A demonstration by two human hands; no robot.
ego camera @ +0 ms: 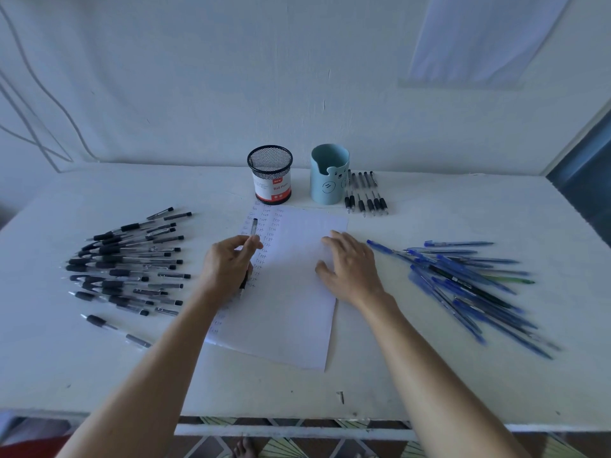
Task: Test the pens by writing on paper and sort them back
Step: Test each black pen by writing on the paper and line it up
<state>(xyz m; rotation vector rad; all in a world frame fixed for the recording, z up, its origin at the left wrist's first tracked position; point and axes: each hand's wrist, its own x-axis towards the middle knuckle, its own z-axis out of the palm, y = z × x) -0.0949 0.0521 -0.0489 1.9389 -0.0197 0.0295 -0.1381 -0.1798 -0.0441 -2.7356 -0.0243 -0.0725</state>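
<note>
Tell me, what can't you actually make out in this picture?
- Head view: the middle of the pen, and whether its tip touches the paper, are hidden by the left hand.
- Head view: some lower written rows are covered by the left forearm.
- Head view: the bottoms of the mesh cup and blue cup are hidden by their own walls.
- Head view: the blue pens overlap in a pile, so they cannot be counted.

Dim, flat light w/ a cold blue cast; source prob. off to the right, hard to tell. Shadows soft & faint. No glare. Wide-angle bend: table edges bow, corners stretch. Centre fairly sharp; blue pens at right smear a bit, writing on paper barely legible.
</note>
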